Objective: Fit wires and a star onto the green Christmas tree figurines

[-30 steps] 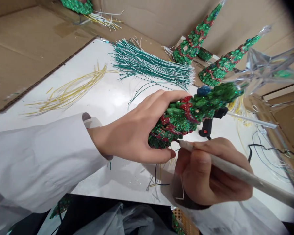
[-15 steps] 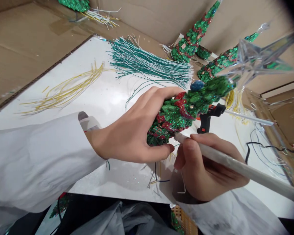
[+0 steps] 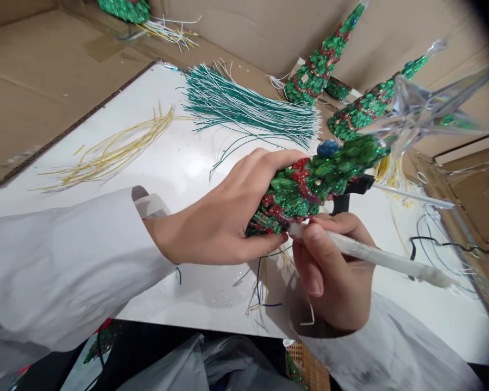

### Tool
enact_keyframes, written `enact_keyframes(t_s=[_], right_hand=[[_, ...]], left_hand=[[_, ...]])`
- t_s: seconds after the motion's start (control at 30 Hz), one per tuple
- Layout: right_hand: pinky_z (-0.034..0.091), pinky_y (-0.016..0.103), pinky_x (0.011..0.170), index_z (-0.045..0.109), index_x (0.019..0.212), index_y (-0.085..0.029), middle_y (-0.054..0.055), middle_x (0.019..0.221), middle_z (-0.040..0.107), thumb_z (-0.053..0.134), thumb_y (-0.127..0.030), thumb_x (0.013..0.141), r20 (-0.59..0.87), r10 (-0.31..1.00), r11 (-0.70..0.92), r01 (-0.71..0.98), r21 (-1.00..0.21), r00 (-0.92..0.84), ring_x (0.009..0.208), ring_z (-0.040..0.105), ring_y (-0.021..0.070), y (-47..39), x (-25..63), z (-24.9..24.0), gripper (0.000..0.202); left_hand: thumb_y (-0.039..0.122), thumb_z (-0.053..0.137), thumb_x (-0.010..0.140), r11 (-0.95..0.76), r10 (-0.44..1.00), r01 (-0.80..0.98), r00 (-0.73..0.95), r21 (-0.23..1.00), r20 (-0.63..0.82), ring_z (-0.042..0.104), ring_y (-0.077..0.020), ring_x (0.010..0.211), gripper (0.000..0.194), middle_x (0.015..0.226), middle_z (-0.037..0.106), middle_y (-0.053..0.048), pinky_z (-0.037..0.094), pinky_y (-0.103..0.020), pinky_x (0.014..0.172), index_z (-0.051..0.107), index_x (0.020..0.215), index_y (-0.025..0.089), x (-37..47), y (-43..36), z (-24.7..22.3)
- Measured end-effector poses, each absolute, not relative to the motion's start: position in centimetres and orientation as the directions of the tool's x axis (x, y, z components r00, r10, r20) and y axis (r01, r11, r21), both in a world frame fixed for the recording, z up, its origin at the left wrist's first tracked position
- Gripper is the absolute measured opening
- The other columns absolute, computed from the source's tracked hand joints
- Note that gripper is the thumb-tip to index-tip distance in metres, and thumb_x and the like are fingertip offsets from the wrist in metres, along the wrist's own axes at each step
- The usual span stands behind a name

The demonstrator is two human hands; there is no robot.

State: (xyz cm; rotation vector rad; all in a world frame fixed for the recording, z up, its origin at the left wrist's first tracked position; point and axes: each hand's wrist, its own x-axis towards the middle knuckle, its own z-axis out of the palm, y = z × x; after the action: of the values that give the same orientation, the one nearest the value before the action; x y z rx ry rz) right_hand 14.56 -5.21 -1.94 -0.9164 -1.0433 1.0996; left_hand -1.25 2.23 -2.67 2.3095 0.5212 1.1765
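Observation:
A glittery green Christmas tree figurine (image 3: 326, 171) with red garlands and a blue ball lies tilted in my left hand (image 3: 220, 217), whose fingers wrap round its lower part. At its tip is a clear plastic star (image 3: 419, 114), toward the right. My right hand (image 3: 338, 271) pinches a whitish glue stick or similar pale rod (image 3: 375, 255), and its blunt end meets the underside of the tree near my left thumb. Loose thin wires (image 3: 264, 288) hang or lie below the tree; where they attach is hidden.
A large bundle of green and white wires (image 3: 252, 106) lies at the back of the white board, with yellow wires (image 3: 118, 144) to the left. Two more trees (image 3: 321, 65) lean by the cardboard wall. A black glue gun (image 3: 361, 184) and cables (image 3: 444, 244) are at right.
My right hand has turned and slid slightly left along the rod, so the rod's far end now shows. The tree has tipped a little lower; my left hand keeps its hold.

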Motion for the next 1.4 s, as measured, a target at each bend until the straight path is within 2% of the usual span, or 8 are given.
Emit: enact_keyframes(t_s=[0.2,0.43,0.6,0.93,1.13,1.23,1.33,1.4], right_hand=[[0.031,0.011,0.032,0.066,0.084,-0.022,-0.013,0.043,0.049,0.064,-0.013,0.088,0.145,0.989,0.134,-0.385,-0.913,0.002,0.025,0.035,-0.0006,-4.9,15.0,-2.2,0.010],[0.028,0.012,0.033,0.067,0.082,-0.023,-0.013,0.039,0.046,0.067,-0.017,0.086,0.086,0.996,0.062,-0.416,-0.907,-0.038,0.024,0.022,-0.0006,-4.6,15.3,-2.3,0.008],[0.028,0.013,0.032,0.066,0.079,-0.024,-0.014,0.036,0.044,0.070,-0.022,0.084,0.051,0.998,0.032,-0.381,-0.924,-0.041,0.024,0.017,0.0003,-4.5,15.5,-2.2,0.006],[0.027,0.012,0.035,0.066,0.078,-0.024,-0.014,0.031,0.040,0.071,-0.024,0.083,-0.027,0.995,-0.063,-0.422,-0.904,-0.092,0.025,0.016,-0.0003,-4.2,15.6,-1.9,0.007],[0.023,0.013,0.034,0.064,0.077,-0.025,-0.015,0.036,0.041,0.070,-0.025,0.083,-0.055,0.980,-0.137,-0.448,-0.883,-0.190,0.026,0.017,0.0004,-4.2,15.8,-1.8,0.009],[0.022,0.014,0.032,0.062,0.077,-0.025,-0.015,0.035,0.039,0.068,-0.024,0.084,-0.031,0.985,-0.102,-0.426,-0.899,-0.170,0.024,0.019,0.0019,-4.3,15.7,-1.9,0.010],[0.021,0.016,0.030,0.062,0.076,-0.022,-0.011,0.047,0.052,0.066,-0.022,0.084,0.047,0.997,0.021,-0.407,-0.913,-0.055,0.024,0.028,0.0015,-4.4,15.4,-1.9,0.009],[0.027,0.019,0.031,0.063,0.071,-0.020,-0.005,0.058,0.059,0.059,-0.023,0.088,0.157,0.984,0.176,-0.334,-0.926,0.082,0.031,0.042,0.0040,-4.4,15.3,-1.8,0.018]], left_hand=[[0.034,0.070,0.080,-0.800,0.546,0.129,0.561,0.586,0.622,0.048,-0.0354,0.127,0.065,0.134,0.048,-0.015,0.048,-0.055,0.102,0.030,0.131,0.024,-1.2,2.2,-2.6],[0.038,0.069,0.080,-0.811,0.532,0.121,0.560,0.573,0.635,0.048,-0.0349,0.128,0.067,0.134,0.048,-0.014,0.046,-0.055,0.105,0.029,0.132,0.025,-1.2,2.3,-2.7],[0.036,0.070,0.079,-0.809,0.539,0.135,0.559,0.572,0.630,0.051,-0.0362,0.124,0.068,0.134,0.048,-0.013,0.049,-0.057,0.099,0.029,0.133,0.027,-1.2,2.3,-2.7],[0.036,0.070,0.079,-0.823,0.521,0.118,0.544,0.555,0.658,0.049,-0.0362,0.126,0.068,0.133,0.049,-0.015,0.047,-0.058,0.103,0.029,0.132,0.025,-1.2,2.3,-2.7],[0.034,0.076,0.072,-0.800,0.551,0.133,0.548,0.584,0.630,0.050,-0.0366,0.125,0.078,0.134,0.050,-0.012,0.048,-0.055,0.102,0.030,0.135,0.027,-1.3,2.4,-2.8],[0.033,0.078,0.069,-0.808,0.542,0.135,0.551,0.573,0.635,0.051,-0.0363,0.124,0.084,0.134,0.048,-0.013,0.048,-0.055,0.102,0.029,0.137,0.027,-1.4,2.6,-2.9],[0.034,0.077,0.071,-0.820,0.530,0.142,0.556,0.555,0.640,0.050,-0.0354,0.124,0.083,0.133,0.047,-0.013,0.046,-0.056,0.103,0.028,0.138,0.027,-1.5,2.6,-3.0],[0.035,0.075,0.074,-0.825,0.538,0.174,0.535,0.538,0.652,0.049,-0.0349,0.124,0.079,0.133,0.047,-0.013,0.045,-0.056,0.102,0.029,0.138,0.026,-1.5,2.6,-3.1]])
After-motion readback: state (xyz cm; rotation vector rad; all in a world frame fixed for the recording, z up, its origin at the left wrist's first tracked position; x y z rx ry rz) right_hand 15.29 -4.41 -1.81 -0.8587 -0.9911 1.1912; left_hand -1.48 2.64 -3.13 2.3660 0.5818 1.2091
